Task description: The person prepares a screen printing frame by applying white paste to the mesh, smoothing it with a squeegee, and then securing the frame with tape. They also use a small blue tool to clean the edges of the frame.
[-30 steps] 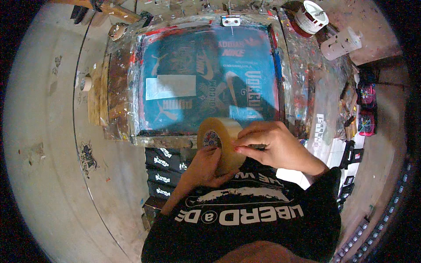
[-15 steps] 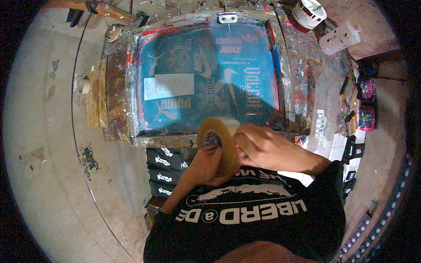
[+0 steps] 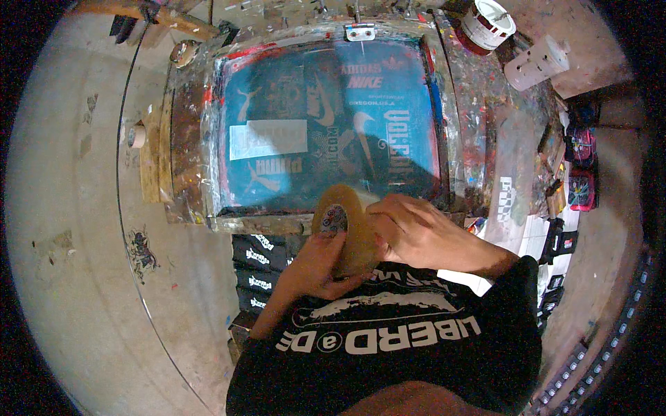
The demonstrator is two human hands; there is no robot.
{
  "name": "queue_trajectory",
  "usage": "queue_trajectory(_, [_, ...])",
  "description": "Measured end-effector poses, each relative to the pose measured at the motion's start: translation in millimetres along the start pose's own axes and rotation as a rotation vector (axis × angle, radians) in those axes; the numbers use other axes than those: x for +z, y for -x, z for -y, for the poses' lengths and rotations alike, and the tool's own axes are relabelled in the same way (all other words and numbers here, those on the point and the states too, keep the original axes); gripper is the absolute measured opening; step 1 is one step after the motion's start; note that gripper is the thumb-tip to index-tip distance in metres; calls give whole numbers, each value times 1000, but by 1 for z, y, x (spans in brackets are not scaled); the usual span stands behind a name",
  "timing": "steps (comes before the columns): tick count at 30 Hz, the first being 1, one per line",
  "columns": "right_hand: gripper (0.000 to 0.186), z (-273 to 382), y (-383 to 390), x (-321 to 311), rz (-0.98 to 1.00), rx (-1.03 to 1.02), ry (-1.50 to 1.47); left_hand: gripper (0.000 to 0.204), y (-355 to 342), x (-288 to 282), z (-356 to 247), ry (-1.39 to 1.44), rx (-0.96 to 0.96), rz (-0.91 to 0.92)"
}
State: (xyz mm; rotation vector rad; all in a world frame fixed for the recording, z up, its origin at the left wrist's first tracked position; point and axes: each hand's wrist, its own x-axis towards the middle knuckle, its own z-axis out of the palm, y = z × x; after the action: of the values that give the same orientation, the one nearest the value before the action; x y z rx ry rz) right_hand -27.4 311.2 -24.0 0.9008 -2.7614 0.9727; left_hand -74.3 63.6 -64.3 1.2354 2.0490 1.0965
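A wide roll of tan packing tape [image 3: 355,232] is held up in front of my chest. My left hand [image 3: 318,263] is closed on it from the left, the thumb at its patterned core. Against the roll's right face, my right hand [image 3: 416,232] has its fingers bent and pressed together; whether they pinch a tape end is hidden. Beyond my hands lies a blue printing screen [image 3: 319,156] in a paint-stained frame, with white logo shapes in its mesh. A pale strip of tape [image 3: 268,138] is stuck flat on the screen's left half.
A metal hinge clamp [image 3: 360,32] holds the frame's far edge. A white paint tub [image 3: 488,26] and a translucent cup [image 3: 535,64] stand at the far right. A small tape roll [image 3: 135,135] sits by the table's left edge. Dark printed pieces [image 3: 260,260] are stacked below the table.
Both hands stay at the tape roll, which has turned slightly. My right hand has shifted a little; the screen and its strip have not moved.
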Motion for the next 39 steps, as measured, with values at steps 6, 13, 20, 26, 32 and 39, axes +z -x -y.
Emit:
queue_trajectory(6, [31,-7,-10,-4,89,-145,-110,63,6,-15,-20,26,-67,6])
queue_trajectory(13, [22,-5,-14,-5,-79,-127,-277,64,13,-19,-15,61,-104,81])
queue_trajectory(20, [27,-5,-16,-14,-3,57,-426,66,5,-33,-21,91,-129,153])
queue_trajectory(26, [31,9,-10,-3,-163,-122,-54,69,14,-31,-19,-40,-31,-73])
queue_trajectory(32, [26,8,-11,-3,-84,-72,-207,64,12,-43,0,-247,23,-164])
queue_trajectory(39, [32,-18,-33,-23,-86,-53,-124,58,-16,-72,-32,-110,-351,39])
